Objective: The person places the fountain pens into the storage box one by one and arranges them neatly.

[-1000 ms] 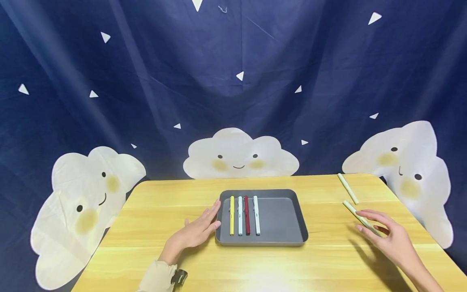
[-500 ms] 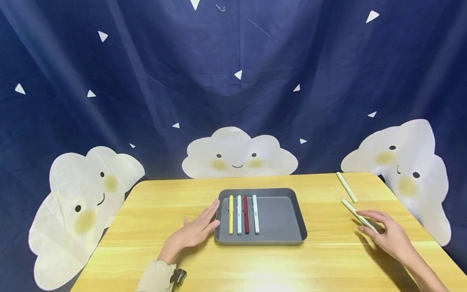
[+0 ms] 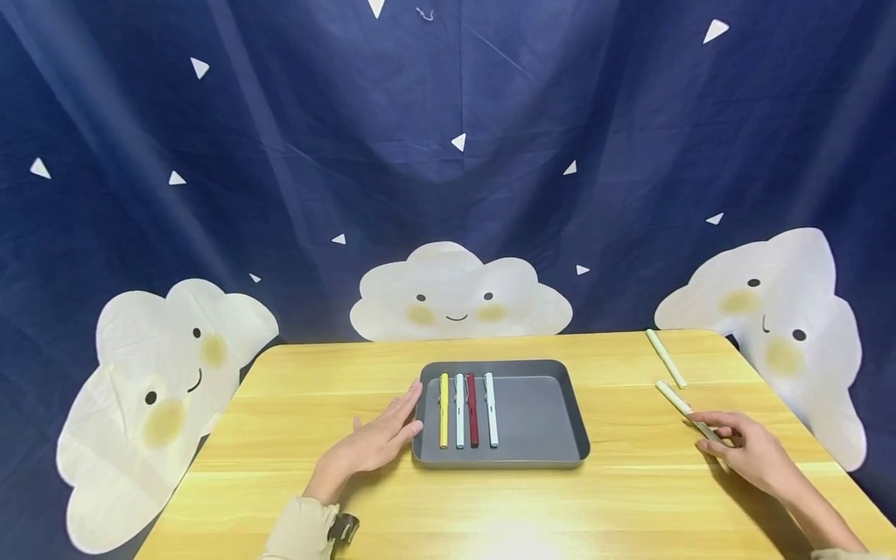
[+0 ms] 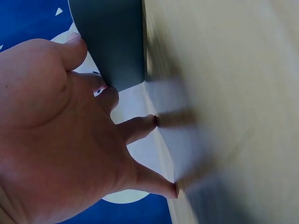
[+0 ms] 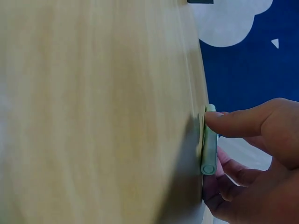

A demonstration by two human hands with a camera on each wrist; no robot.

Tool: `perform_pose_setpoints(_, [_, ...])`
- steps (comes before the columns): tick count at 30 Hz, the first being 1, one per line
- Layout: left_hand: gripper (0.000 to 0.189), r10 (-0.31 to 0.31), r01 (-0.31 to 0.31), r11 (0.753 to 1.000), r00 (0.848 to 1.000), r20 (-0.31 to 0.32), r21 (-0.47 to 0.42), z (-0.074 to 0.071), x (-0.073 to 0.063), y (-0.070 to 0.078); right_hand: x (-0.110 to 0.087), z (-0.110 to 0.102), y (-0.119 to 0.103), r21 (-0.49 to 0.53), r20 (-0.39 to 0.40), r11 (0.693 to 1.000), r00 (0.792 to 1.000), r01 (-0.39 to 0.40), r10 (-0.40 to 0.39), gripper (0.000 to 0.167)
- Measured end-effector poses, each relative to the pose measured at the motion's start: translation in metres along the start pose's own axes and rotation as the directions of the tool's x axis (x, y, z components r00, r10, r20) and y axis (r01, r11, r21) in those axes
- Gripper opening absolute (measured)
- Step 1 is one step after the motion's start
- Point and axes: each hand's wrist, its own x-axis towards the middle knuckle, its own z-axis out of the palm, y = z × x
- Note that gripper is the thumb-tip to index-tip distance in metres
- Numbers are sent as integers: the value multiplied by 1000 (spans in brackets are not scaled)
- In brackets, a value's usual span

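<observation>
A dark grey tray sits mid-table, holding a yellow pen, a dark red pen and two whitish pens, one left of the red and one right of it. Against the tray's left wall rests my left hand, its fingers extended; in the left wrist view two fingertips reach down to the tabletop. On the right side, my right hand pinches a pale green pen between thumb and fingers near its close end. The far end of that pen points away, toward the back left.
Another pale green pen lies farther back near the table's right rear corner. The wooden table ends at a dark blue curtain with white clouds and triangles.
My right hand has come down onto the pale green pen, and its thumb and fingers have closed on it. The left hand and tray stay in place.
</observation>
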Motion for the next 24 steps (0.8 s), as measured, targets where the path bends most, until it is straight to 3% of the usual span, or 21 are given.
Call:
perform_pose_setpoints(13, [66,-4,4,1000,1000,5,3,-2,2,-1,6,0,-3,-21,16,999,999,42,-42,26])
perform_pose_setpoints(24, [66,-4,4,1000,1000,10,4,-2,1,0,4,-4,-11,-43,73,999,997,-21,24,22])
